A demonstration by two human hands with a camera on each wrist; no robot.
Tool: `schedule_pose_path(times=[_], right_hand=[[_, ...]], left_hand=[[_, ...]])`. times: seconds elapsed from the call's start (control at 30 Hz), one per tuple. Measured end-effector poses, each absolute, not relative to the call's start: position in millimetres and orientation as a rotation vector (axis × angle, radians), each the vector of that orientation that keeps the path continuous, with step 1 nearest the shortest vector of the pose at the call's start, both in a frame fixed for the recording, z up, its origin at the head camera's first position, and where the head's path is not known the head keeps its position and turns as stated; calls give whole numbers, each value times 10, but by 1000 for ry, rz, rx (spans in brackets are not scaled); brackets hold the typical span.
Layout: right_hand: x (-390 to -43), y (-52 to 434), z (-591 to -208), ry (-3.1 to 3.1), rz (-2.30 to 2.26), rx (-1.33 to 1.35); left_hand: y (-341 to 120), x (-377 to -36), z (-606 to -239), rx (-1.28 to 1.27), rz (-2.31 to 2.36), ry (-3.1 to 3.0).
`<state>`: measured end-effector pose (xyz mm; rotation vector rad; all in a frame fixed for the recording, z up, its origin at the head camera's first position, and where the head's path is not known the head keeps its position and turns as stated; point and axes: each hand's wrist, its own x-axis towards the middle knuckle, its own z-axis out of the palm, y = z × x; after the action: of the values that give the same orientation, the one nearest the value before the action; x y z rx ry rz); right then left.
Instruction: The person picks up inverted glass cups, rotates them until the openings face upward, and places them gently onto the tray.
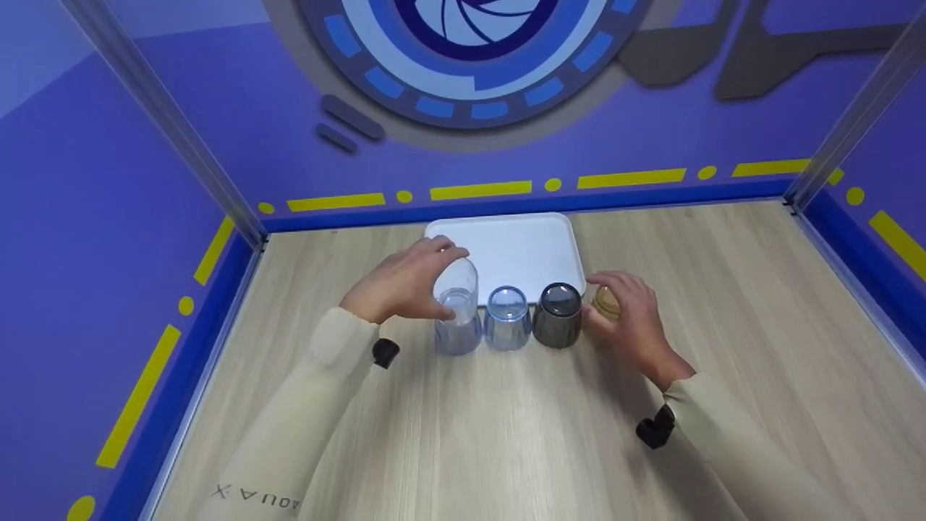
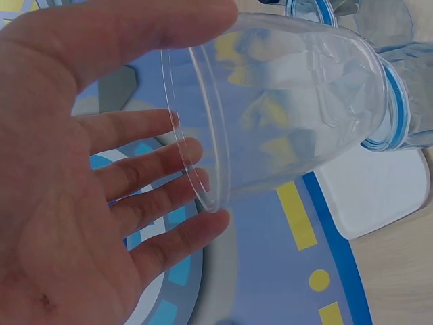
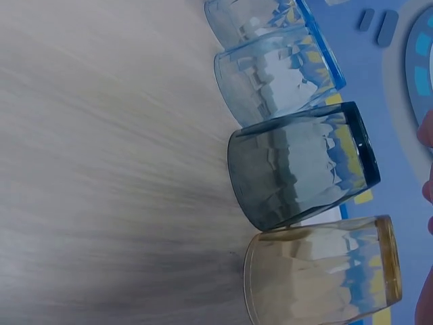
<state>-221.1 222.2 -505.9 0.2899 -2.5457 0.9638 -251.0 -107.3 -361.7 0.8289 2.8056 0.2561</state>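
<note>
My left hand (image 1: pixel 405 282) grips a clear drinking glass (image 2: pixel 291 101) at its rim, thumb on one side and fingers on the other. This glass is mouth up, its base right at the base of a pale blue upside-down glass (image 1: pixel 457 334); whether they touch I cannot tell. Beside that stand a second light blue glass (image 1: pixel 508 325) and a dark grey glass (image 1: pixel 557 318), both upside down. My right hand (image 1: pixel 633 322) is around the top of an amber glass (image 3: pixel 318 271). In the right wrist view its fingertips (image 3: pixel 426 189) show beyond the amber base, apart from it.
A white tray (image 1: pixel 517 246) lies behind the row of glasses, near the back wall. Printed blue panels (image 1: pixel 239 130) enclose the wooden tabletop (image 1: pixel 492 434) at the back and both sides. The amber and dark grey glasses stand close together.
</note>
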Motion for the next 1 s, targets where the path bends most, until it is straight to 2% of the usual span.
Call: schedule_pose_path(times=[1.0], right_hand=[[-2310,2326,-5172,-2678,983,162]], left_hand=[[-1151,-2638,-3659,697,269,2859]])
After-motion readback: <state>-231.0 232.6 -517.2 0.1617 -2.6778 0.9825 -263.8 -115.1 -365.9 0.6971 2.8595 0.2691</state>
